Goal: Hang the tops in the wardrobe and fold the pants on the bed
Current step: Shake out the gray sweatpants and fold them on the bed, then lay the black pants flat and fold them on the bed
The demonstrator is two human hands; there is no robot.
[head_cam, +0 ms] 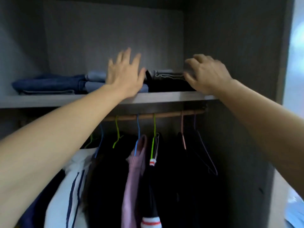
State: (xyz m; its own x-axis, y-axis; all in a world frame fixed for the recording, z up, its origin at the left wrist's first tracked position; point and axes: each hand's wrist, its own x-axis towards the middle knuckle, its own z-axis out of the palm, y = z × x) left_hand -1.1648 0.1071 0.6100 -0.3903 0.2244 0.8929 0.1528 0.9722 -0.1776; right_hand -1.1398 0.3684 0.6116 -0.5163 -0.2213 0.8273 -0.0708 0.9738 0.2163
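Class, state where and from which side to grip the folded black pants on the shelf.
Probably grip the folded black pants at their front edge, from the shelf front, fingers beneath, thumb above: they lie flat, folded jeans close beside them.

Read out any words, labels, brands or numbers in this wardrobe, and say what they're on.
None readable: the folded jeans, the black folded pants, the hanging tops and the shelf show no text.
The blue thing at the lower right edge is too blurred to tell.
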